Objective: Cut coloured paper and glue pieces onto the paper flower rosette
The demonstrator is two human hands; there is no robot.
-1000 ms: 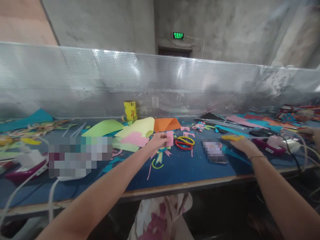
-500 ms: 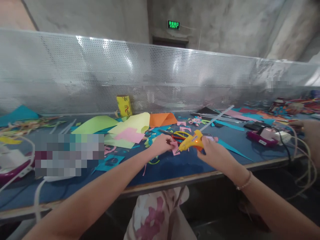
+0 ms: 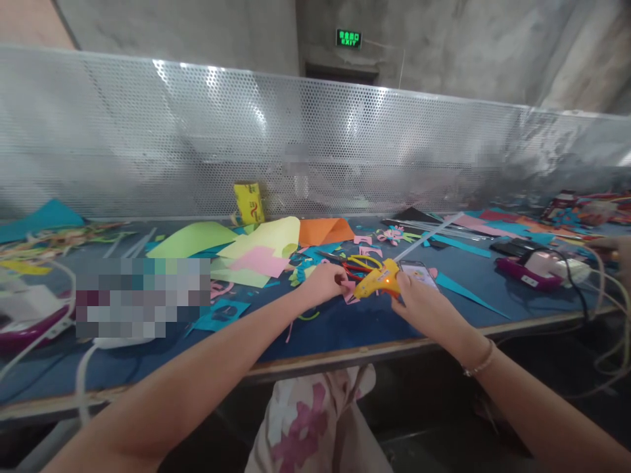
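Note:
My right hand [image 3: 418,297] grips a yellow glue gun [image 3: 378,280] with a clear glue stick [image 3: 428,238] poking out behind it. Its nozzle points left at a small pink paper piece [image 3: 351,293] pinched in my left hand [image 3: 324,282]. Both hands hover just over the blue table [image 3: 345,325] near its middle. Red and yellow scissors [image 3: 357,266] lie right behind the hands, and a phone [image 3: 420,272] lies just past my right hand.
Sheets of green, yellow, pink and orange paper [image 3: 261,246] lie behind the hands, with a yellow box [image 3: 249,203] against the perforated metal screen [image 3: 315,144]. A pink device with cables [image 3: 537,270] sits at the right. Paper scraps litter the table. Another person's hand [image 3: 614,253] shows at far right.
My right hand picked up the glue gun from the right and brought it to the pink piece; my left hand drew the piece nearer. In the last half second little moved.

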